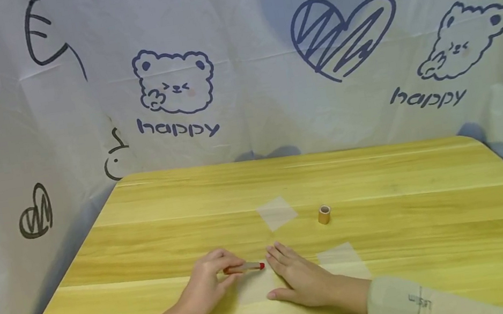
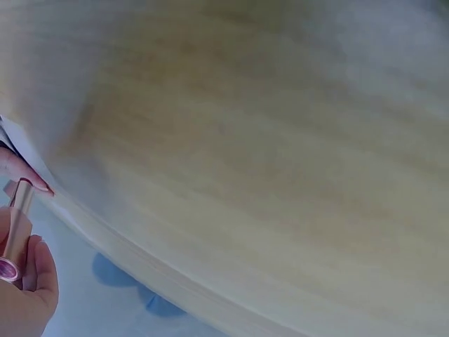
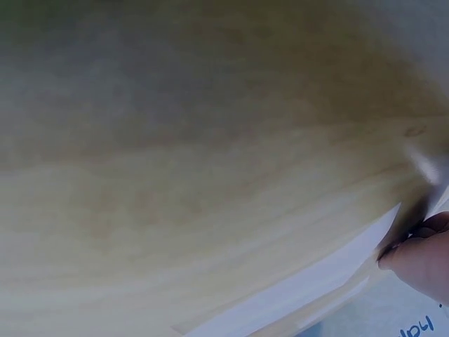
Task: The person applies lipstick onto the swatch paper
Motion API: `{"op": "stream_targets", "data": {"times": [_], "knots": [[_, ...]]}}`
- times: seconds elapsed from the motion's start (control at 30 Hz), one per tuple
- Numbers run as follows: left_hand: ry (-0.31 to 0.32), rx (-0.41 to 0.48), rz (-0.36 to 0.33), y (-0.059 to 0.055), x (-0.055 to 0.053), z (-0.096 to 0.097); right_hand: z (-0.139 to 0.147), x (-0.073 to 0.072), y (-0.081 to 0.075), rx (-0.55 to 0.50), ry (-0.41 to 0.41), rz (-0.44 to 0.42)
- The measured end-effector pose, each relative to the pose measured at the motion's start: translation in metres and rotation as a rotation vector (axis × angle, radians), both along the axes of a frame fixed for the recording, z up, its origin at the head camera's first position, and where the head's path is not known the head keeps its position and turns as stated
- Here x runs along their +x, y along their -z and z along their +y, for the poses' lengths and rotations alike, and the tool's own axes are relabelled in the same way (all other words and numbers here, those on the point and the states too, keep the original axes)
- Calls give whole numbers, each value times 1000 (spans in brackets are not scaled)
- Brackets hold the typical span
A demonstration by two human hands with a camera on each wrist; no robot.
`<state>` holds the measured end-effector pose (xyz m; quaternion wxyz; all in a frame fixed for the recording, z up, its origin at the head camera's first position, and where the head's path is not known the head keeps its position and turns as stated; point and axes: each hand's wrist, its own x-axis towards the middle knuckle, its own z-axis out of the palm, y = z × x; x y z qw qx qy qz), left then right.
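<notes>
Right now your left hand (image 1: pixel 208 280) pinches a slim, gold-toned lipstick tube (image 1: pixel 248 267) with a red tip, near the far edge of a thin, whitish square sheet (image 1: pixel 254 291), while your right hand (image 1: pixel 301 280) lies flat across that sheet's right side, fingers straight and grasping nothing. Expect the tube to be light, stiff and smooth; hold its casing, since the tip is probably soft. Your left wrist view shows the tube's round end, hidden from the head view, which alone shows a short golden cylinder (image 1: pixel 324 216) standing on the wooden surface (image 1: pixel 409 198).
</notes>
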<state>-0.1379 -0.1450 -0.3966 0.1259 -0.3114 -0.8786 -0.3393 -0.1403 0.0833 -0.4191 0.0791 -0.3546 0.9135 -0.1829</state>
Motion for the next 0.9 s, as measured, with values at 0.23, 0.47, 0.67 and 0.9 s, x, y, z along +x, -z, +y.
{"op": "stream_targets", "data": {"times": [0.23, 0.47, 0.67, 0.9], "knots": [[22, -33, -1, -1, -2, 3, -1, 1, -2, 5, 5, -10], [51, -60, -12, -1, -4, 6, 0, 1, -2, 13, 1, -7], [73, -87, -5, -4, -4, 9, -1, 1, -2, 17, -1, -2], [99, -119, -23, -8, -3, 8, -1, 0, -1, 22, -4, 1]]}}
